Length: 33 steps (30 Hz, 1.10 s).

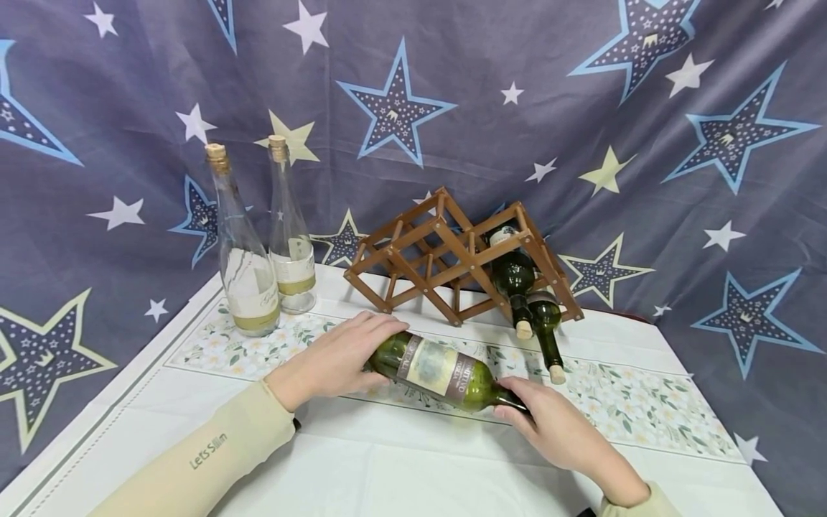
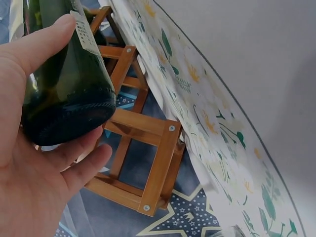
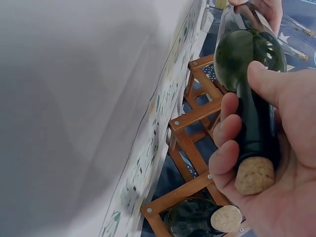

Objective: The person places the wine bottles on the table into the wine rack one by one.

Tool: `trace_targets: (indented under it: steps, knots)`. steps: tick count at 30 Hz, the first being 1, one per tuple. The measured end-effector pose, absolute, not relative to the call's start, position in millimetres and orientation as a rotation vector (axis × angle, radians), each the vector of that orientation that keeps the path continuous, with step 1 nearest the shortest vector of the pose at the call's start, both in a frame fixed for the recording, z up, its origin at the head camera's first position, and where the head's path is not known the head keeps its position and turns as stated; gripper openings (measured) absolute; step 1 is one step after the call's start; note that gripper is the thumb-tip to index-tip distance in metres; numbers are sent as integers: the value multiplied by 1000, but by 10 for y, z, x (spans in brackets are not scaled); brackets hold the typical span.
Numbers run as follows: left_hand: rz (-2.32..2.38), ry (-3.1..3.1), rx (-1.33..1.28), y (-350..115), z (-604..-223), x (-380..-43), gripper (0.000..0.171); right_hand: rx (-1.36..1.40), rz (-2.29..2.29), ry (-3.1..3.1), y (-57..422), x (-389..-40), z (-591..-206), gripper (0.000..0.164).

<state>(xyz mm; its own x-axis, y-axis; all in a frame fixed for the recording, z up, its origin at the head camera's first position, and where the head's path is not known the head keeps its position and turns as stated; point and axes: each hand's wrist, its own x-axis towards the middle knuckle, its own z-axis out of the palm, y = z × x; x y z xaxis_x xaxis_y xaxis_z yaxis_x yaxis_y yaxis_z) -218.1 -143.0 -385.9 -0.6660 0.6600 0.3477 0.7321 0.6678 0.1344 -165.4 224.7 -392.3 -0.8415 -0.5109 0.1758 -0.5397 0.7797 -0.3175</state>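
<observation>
A green wine bottle (image 1: 434, 369) with a cream and brown label lies across both hands, close over the table. Around its base end, my left hand (image 1: 342, 357) holds it, thumb on one side and fingers below in the left wrist view. My right hand (image 1: 554, 425) grips the dark neck, and a cork (image 3: 254, 175) closes the mouth beside the palm. Behind the bottle stands a brown wooden wine rack (image 1: 474, 271). Two corked dark green bottles rest at its right end, an upper one (image 1: 513, 276) and a lower one (image 1: 546, 316), necks toward me.
Two clear corked bottles, a nearer one (image 1: 248, 287) and a farther one (image 1: 293, 262), stand upright at the back left. A flowered runner (image 1: 652, 406) crosses the white-covered table (image 1: 388, 474). Behind hangs a grey-purple star-patterned cloth (image 1: 478, 43).
</observation>
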Motion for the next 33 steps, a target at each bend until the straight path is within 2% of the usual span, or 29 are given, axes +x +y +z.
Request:
trace_targets:
  steps: [14,33]
  knots:
    - [-333,-2629,-992,-1479,-3847,-2216,98,740,636,-2902,2374,-1627,-3960,40]
    - [-268,-2652,-829,-1513,-3869,-2227,100,550,710,-3000,2469,-1567,-3926,60]
